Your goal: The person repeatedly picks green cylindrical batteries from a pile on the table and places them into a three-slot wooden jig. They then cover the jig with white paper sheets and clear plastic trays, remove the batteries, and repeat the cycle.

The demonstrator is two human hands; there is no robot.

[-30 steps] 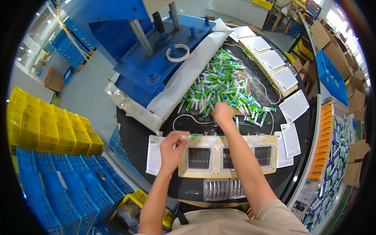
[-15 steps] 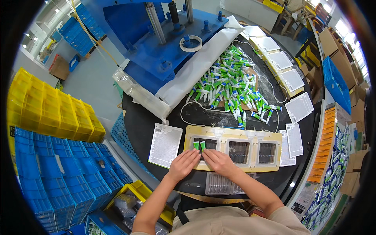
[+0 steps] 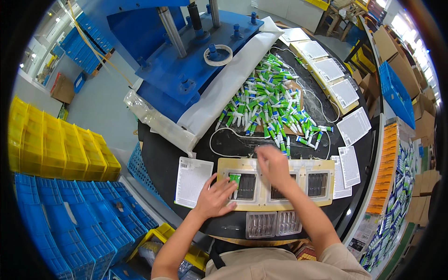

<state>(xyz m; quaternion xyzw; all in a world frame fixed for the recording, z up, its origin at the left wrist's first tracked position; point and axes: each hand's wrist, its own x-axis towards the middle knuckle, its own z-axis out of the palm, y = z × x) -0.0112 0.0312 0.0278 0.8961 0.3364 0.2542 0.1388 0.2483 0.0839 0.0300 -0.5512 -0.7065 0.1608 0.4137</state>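
Observation:
A cream-coloured frame with three windows lies at the near edge of the black table. Small green tubes with white tips sit side by side in its left window; I cannot tell how many. My left hand rests over that window's left side, fingers spread, fingertips close to the tubes. Above the middle window is my right hand, its thumb apart from the fingers and nothing visible in it. Beyond it lies a large pile of green, white and blue tubes.
Clear plastic blister trays lie before the frame. Printed white cards flank it. Another card-topped frame stands far right. A blue press rises behind; blue crates and yellow crates stand left.
My right hand has left the tubes in the left window and moved up and right toward the pile. My left hand has shifted slightly left and down, its fingers spreading.

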